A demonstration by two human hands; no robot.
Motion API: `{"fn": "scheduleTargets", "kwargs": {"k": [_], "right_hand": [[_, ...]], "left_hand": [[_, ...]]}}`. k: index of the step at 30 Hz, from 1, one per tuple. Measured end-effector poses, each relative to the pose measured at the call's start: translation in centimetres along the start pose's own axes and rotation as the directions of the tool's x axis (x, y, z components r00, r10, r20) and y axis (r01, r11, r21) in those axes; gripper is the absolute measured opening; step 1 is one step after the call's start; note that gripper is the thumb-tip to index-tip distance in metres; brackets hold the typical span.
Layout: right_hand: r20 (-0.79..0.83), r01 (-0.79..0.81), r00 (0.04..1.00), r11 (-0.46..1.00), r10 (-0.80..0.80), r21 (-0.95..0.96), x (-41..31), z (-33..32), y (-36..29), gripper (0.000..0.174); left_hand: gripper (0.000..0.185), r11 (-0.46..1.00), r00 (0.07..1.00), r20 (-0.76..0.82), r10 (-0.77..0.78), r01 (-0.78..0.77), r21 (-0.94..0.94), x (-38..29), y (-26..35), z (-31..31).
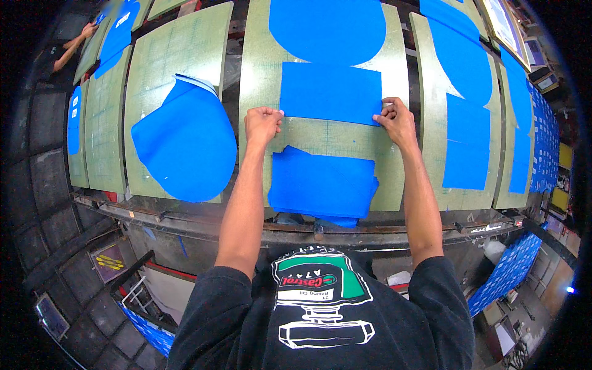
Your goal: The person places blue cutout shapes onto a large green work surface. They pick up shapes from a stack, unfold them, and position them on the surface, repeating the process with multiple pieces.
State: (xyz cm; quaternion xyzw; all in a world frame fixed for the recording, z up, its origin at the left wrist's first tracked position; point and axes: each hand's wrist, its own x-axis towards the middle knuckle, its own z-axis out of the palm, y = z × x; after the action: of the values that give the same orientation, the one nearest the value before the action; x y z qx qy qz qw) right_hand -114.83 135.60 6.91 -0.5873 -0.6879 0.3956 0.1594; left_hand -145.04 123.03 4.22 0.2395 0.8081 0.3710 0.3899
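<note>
A rectangular blue fabric panel point(330, 92) lies flat on a greenish board point(259, 69) marked with grid lines. My left hand point(263, 124) pinches its near left corner between thumb and fingers. At the near right corner, my right hand point(397, 121) does the same. The panel's far edge meets a larger blue fabric piece with a rounded end point(327, 30). Closer to me, a stack of blue fabric panels point(321, 182) with uneven edges rests on the same board, partly over its near edge.
To the left, rounded blue fabric pieces point(189, 143) lie loosely piled on another board point(180, 41). Blue panels point(467, 143) lie on the board to the right. A metal rail point(319, 235) runs along the boards' near ends. Another person's hand point(89, 30) is at far left.
</note>
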Motion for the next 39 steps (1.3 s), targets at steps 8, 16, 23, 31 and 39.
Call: {"fn": "scheduleTargets", "kwargs": {"k": [8,16,23,31,39], "right_hand": [[0.001,-0.019,1.000,1.000,0.019,-0.010,0.0,0.0,-0.1,0.044],[0.001,-0.022,1.000,1.000,0.022,0.006,0.0,0.0,0.0,0.043],[0.001,0.001,1.000,1.000,-0.001,-0.006,0.2,0.0,0.3,0.044],[-0.007,0.023,1.000,1.000,-0.023,0.007,0.4,0.2,0.7,0.044],[0.007,0.026,1.000,0.999,-0.026,0.032,0.5,0.1,1.1,0.044]], "left_hand": [[0.017,0.995,0.998,-0.037,0.051,-0.048,0.082,-0.1,1.1,0.1],[0.016,0.992,0.996,-0.050,0.072,-0.066,0.110,-0.1,0.9,0.2],[0.016,0.981,0.999,-0.018,0.028,-0.024,0.190,-0.5,0.7,-0.2],[0.016,0.990,0.999,-0.023,0.026,-0.023,0.137,-1.3,-0.1,-0.2],[0.016,0.991,0.997,-0.058,0.044,-0.036,0.132,-1.6,0.1,0.0]]}}
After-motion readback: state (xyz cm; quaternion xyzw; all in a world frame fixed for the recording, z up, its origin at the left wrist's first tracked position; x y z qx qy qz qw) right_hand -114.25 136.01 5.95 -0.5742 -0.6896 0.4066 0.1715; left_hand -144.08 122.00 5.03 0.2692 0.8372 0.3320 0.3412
